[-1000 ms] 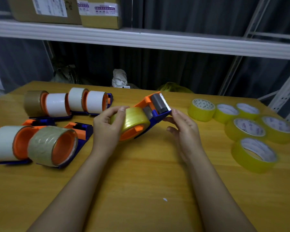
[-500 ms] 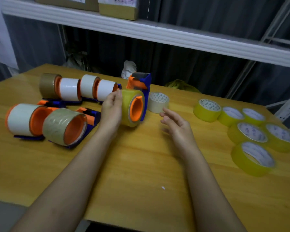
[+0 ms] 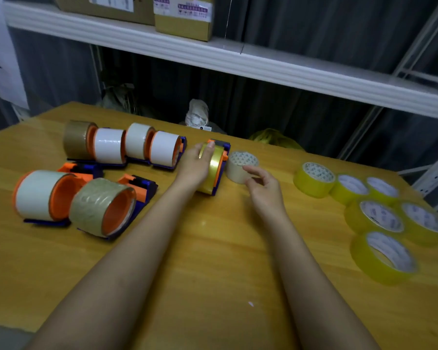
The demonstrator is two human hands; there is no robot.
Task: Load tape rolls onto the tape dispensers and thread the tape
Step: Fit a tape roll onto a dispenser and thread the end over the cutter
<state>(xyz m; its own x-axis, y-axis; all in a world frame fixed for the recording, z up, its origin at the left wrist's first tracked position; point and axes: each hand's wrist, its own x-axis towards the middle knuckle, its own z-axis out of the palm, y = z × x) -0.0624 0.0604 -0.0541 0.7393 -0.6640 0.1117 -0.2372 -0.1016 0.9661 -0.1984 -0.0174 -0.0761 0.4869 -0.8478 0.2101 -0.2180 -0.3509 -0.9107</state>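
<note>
A blue and orange tape dispenser (image 3: 216,173) loaded with a yellow roll stands on the wooden table (image 3: 213,248), at the right end of a row of loaded dispensers (image 3: 162,150). My left hand (image 3: 195,168) holds it, with the fingers laid over the top of the yellow roll. A loose beige tape roll (image 3: 239,164) lies flat just right of it. Close in front of that roll hovers my right hand (image 3: 263,188), fingers loosely curled and holding nothing; whether the index fingertip touches the roll is unclear.
Two more loaded dispensers, white (image 3: 38,195) and brown (image 3: 101,205), lie at the front left. Several loose yellow tape rolls (image 3: 374,215) lie on the table's right side. A white shelf (image 3: 238,61) with cardboard boxes (image 3: 182,16) runs above the table's far edge.
My left hand carried the yellow-loaded dispenser away from me and set it down beside the row. My right hand let go of its front end and moved toward the beige roll.
</note>
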